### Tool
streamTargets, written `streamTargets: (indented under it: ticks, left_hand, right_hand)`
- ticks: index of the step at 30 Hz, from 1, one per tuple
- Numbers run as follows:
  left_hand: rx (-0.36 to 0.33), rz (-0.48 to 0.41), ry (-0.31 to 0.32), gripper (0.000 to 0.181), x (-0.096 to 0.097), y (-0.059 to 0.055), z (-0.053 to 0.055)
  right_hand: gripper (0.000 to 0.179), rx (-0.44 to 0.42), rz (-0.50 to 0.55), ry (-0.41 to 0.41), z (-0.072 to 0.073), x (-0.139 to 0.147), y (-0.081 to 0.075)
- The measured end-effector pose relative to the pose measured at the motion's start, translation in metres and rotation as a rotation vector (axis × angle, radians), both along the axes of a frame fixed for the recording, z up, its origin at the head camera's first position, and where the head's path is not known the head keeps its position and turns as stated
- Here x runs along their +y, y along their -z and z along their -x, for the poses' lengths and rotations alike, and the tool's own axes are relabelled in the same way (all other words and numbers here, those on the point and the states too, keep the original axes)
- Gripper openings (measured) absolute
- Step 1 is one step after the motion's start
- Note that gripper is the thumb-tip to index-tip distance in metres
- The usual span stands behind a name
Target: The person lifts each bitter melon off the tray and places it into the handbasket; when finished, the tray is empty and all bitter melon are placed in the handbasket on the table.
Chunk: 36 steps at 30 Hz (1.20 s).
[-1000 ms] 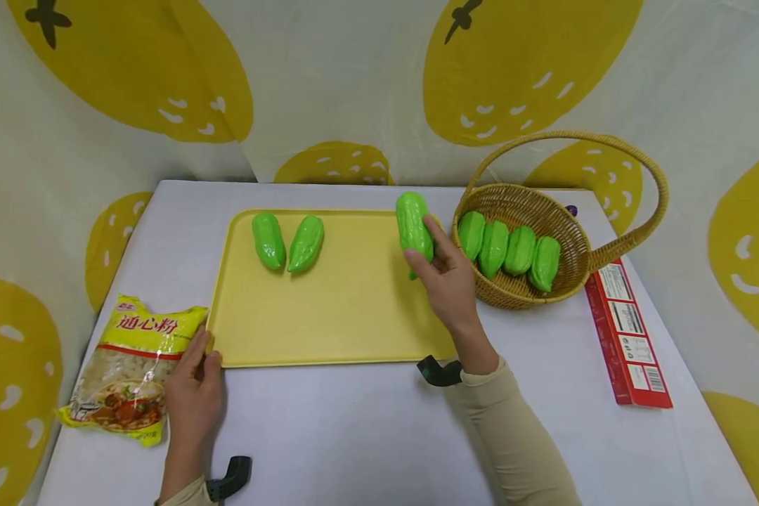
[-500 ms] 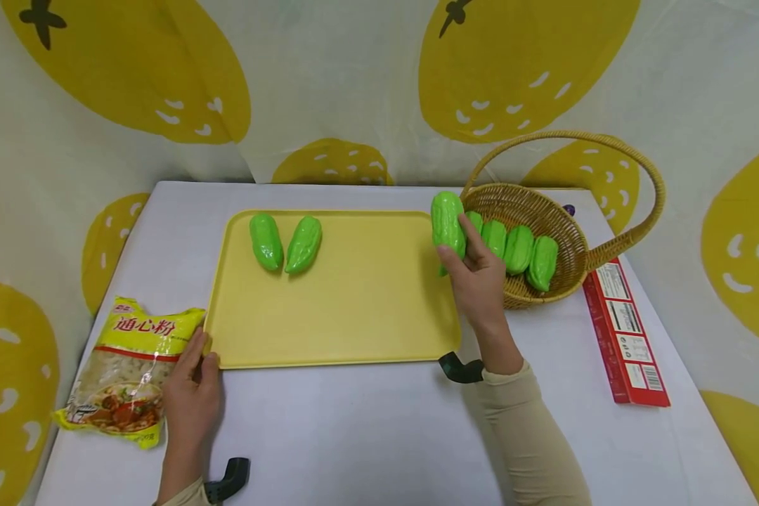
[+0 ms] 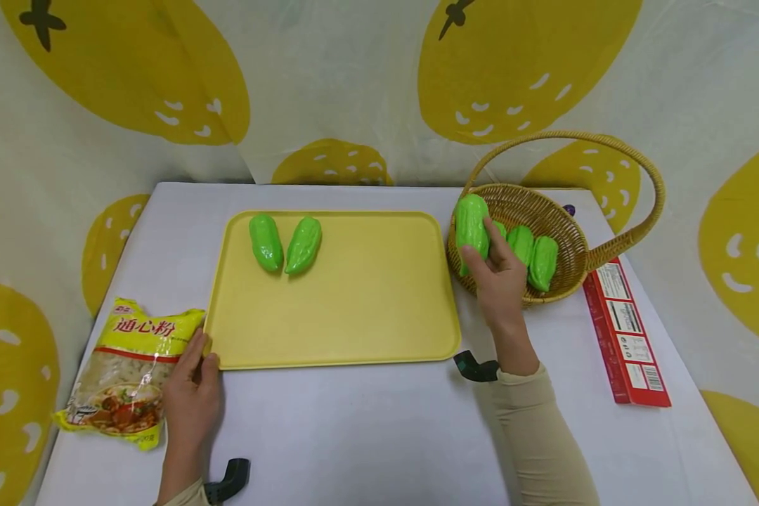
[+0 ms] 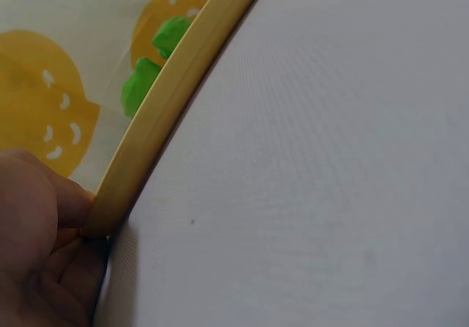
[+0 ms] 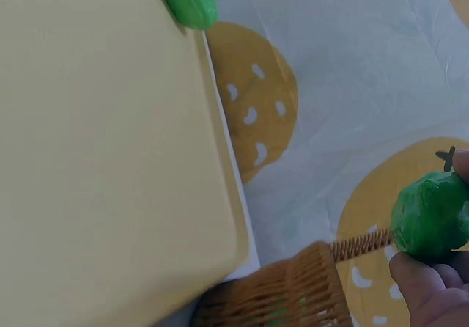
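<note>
My right hand [image 3: 502,284] holds a bright green, ridged toy bitter melon [image 3: 471,225] between thumb and fingers, over the left side of the wicker basket [image 3: 575,281]. In the right wrist view the bitter melon [image 5: 429,217] shows at the right edge, above the basket's wall [image 5: 293,287]. More bitter melons [image 3: 542,263] lie in a row in the basket, partly hidden by the hand. Two others [image 3: 266,242] lie at the back left of the yellow tray [image 3: 341,302]. My left hand [image 3: 192,393] pinches the tray's front left corner [image 4: 110,213].
A yellow bag of pasta [image 3: 129,372] lies left of the tray, beside the left hand. To the right, a flat red box [image 3: 629,337] lies partly under the basket's side. The basket's tall arched handle [image 3: 654,179] rises over it. A fruit-print cloth hangs behind the table.
My right hand has carried the bitter melon rightward, from above the tray to above the basket. The left hand stays at the tray corner.
</note>
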<state>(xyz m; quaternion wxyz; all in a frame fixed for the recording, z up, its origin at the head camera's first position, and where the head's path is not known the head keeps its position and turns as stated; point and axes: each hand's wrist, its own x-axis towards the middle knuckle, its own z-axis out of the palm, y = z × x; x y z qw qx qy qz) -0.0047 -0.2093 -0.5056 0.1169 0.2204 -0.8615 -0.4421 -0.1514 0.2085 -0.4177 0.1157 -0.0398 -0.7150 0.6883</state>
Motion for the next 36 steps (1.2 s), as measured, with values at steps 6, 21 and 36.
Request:
streamTargets:
  ticks: [6,21,36]
  left_hand:
    - [-0.014,0.004,-0.006,0.046,0.001,-0.001,0.001]
    - [-0.013,-0.003,0.0,0.046,0.003,-0.002,0.0]
    - [0.024,0.013,0.005,0.045,0.0,0.0,0.001]
  right_hand:
    - [0.061,-0.042,0.005,0.035,0.005,0.014,0.002]
    - [0.065,-0.211,-0.123,0.05,0.025,0.039,0.006]
    - [0.067,-0.308,-0.281,0.029,0.046,0.05,0.012]
